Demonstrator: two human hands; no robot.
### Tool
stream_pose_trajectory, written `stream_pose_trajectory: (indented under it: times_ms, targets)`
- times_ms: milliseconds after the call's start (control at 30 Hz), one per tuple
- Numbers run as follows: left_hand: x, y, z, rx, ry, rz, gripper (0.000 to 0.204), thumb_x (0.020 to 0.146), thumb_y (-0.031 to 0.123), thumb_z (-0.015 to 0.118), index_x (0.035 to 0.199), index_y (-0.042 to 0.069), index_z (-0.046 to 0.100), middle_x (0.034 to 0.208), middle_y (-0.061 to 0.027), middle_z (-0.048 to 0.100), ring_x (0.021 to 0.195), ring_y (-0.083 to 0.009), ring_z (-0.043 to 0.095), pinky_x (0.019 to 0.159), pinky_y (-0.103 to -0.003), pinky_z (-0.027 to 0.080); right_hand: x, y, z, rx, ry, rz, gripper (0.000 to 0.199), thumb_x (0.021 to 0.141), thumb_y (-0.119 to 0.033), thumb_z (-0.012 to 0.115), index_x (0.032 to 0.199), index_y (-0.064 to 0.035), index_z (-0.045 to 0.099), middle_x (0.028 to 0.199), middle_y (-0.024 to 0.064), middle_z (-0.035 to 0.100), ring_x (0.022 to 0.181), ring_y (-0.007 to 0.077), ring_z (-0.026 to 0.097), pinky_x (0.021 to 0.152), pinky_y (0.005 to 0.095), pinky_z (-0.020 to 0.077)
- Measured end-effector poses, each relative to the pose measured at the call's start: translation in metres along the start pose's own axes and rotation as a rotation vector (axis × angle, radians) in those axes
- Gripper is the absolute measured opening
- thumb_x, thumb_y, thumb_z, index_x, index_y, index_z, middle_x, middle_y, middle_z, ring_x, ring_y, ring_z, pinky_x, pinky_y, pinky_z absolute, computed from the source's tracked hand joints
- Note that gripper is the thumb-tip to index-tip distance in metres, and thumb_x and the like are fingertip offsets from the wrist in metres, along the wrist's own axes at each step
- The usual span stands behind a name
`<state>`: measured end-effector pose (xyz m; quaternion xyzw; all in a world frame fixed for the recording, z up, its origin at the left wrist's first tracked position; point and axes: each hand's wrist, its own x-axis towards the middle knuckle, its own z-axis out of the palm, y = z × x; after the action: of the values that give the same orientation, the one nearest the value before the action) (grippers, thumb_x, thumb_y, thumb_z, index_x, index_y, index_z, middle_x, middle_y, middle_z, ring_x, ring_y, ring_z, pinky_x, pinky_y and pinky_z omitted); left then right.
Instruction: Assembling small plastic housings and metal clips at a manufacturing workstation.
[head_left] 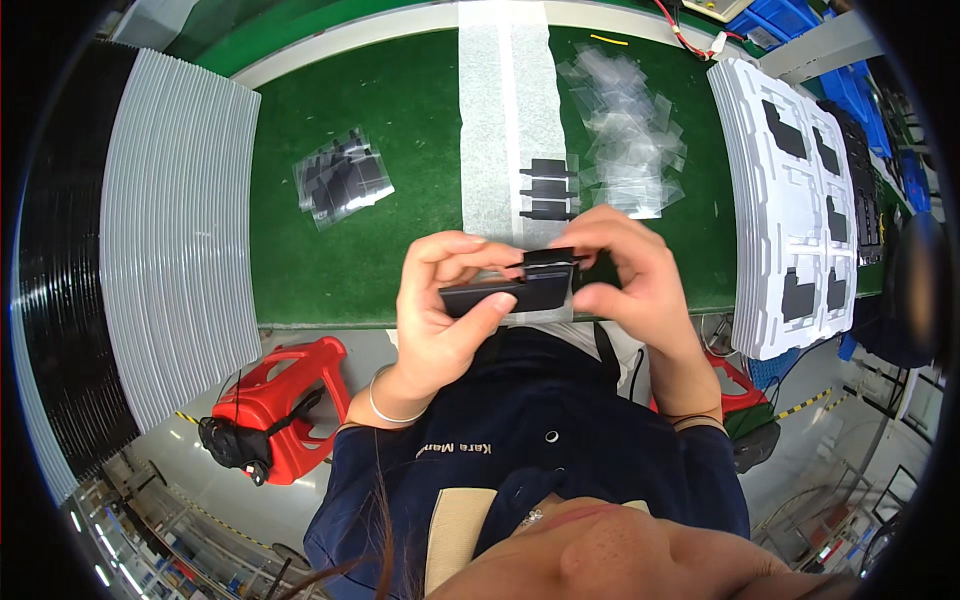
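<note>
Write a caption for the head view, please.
Left fingers hold a black part, right fingers near its end, at a green bench scattered with clear films.

A device (pixel 535 292) sits between the left and right fingers (pixel 450 243). Just beyond them, a strip sheet (pixel 548 188) lies on a runner (pixel 482 110) across the worktable (pixel 415 120). Ahead-left of the fingers lies a film pile (pixel 345 182), then a sheet stack (pixel 180 210); ahead-right, a film heap (pixel 625 130), then a tray stack (pixel 762 230).

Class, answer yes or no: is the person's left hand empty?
No, the left hand holds a black rectangular object just in front of the dark shirt.
</note>
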<state>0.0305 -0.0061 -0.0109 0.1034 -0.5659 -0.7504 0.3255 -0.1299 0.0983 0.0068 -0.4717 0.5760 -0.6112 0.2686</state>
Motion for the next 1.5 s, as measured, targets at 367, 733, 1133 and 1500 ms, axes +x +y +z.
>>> stream_pose_trajectory:
  times_ms: [367,733,1133,1500]
  targets:
    - [0.029,0.013,0.009,0.494,-0.11,0.257,0.024,0.068,0.0,0.069,0.091,0.0,0.063,0.097,-0.0117,0.061,0.088,-0.0219,0.058,0.074,-0.029,0.047,-0.012,-0.002,0.005,-0.035,0.031,-0.05,0.016,0.067,0.001,0.069,0.082,0.0013,0.064,0.076,0.0084,0.06,0.066,0.0147,0.056,0.057,0.0242,0.0434]
    - [0.03,0.006,0.017,0.501,-0.05,0.455,0.018,0.059,-0.003,0.073,0.074,0.002,0.064,0.084,-0.0082,0.062,0.085,-0.0252,0.056,0.071,-0.033,0.046,-0.016,-0.002,0.01,-0.256,0.199,-0.283,0.022,0.06,0.002,0.073,0.08,-0.0008,0.064,0.07,0.0071,0.057,0.061,0.0171,0.055,0.049,0.0249,0.0423]
    - [0.017,0.003,0.053,1.016,-0.024,0.552,0.072,0.068,0.052,0.064,0.108,-0.007,0.053,0.124,-0.0217,0.045,0.115,-0.0394,0.032,0.093,-0.049,0.024,-0.004,0.003,0.022,-0.62,0.558,-0.573,0.026,0.055,0.003,0.072,0.079,0.0001,0.063,0.069,0.0063,0.058,0.054,0.0184,0.053,0.044,0.0266,0.0397]
    - [0.022,0.0,0.015,0.168,-0.049,0.179,0.057,0.07,-0.006,0.067,0.119,0.001,0.038,0.115,-0.0221,0.053,0.097,-0.0229,0.058,0.084,-0.034,0.046,-0.008,0.002,0.0,0.068,0.027,-0.022,0.016,0.068,-0.003,0.07,0.079,-0.0004,0.059,0.072,0.0062,0.052,0.063,0.0137,0.047,0.056,0.0255,0.0379]
